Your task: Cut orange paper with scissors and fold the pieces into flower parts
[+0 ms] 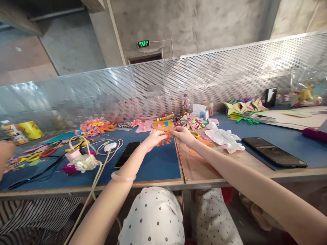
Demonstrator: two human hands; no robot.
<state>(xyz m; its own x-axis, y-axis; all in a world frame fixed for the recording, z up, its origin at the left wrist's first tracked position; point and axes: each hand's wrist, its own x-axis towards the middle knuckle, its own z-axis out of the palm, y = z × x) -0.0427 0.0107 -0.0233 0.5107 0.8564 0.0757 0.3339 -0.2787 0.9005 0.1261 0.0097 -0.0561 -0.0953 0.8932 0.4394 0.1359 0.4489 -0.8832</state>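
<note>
Over the middle of the table, my left hand (155, 139) and my right hand (183, 134) meet with fingers pinched on a small piece of orange paper (168, 134). Its exact shape is partly hidden by the fingers. Just behind the hands lie sheets of pink paper (143, 127) and other coloured paper. Yellow-handled scissors (195, 134) rest right beside my right hand, partly covered by it. A paper flower (189, 119) in pink and green sits behind that hand.
Black phones lie at left (128, 153) and right (274, 151). White crumpled tissue (223, 136) is right of my hands. A cabled power strip (83, 161) sits left. A drink bottle (185, 103) stands by the perforated metal screen (122, 85). Another person's hand (5, 154) shows far left.
</note>
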